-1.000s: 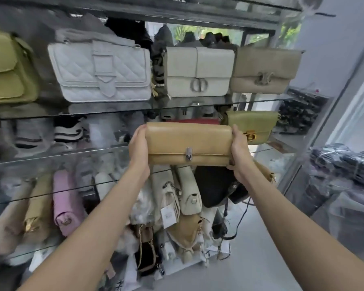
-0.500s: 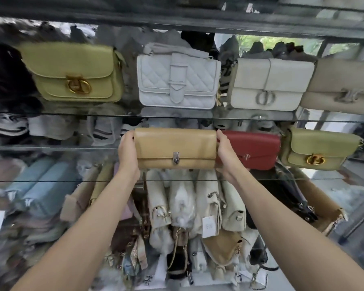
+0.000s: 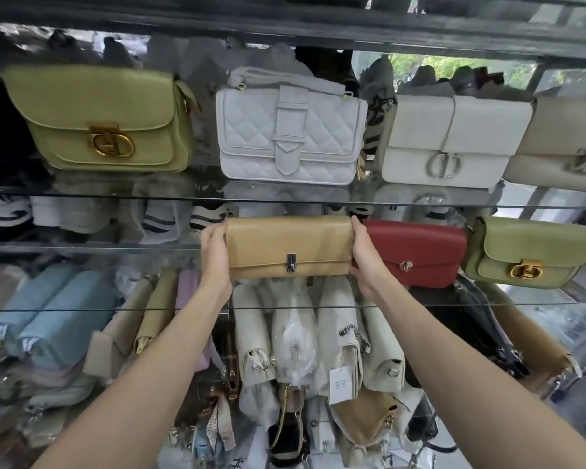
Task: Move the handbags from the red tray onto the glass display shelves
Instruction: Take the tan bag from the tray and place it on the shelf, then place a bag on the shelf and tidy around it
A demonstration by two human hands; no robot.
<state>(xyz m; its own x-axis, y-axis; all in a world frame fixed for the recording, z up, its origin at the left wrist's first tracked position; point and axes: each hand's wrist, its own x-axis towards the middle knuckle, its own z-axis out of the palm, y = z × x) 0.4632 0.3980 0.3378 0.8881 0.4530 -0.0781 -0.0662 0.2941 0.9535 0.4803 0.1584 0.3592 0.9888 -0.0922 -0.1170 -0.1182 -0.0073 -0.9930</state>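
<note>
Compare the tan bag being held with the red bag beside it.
Colour: tan bag beige, red bag deep red.
Hold: left hand and right hand grip the tan bag's ends; the red bag stands unheld.
Clasp: tan bag has a rectangular silver clasp, red bag a small round clasp.
Both are oblong flap bags, facing front.

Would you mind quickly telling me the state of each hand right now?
Left hand: holds the left end of the tan flap handbag.
Right hand: holds the same handbag's right end.
</note>
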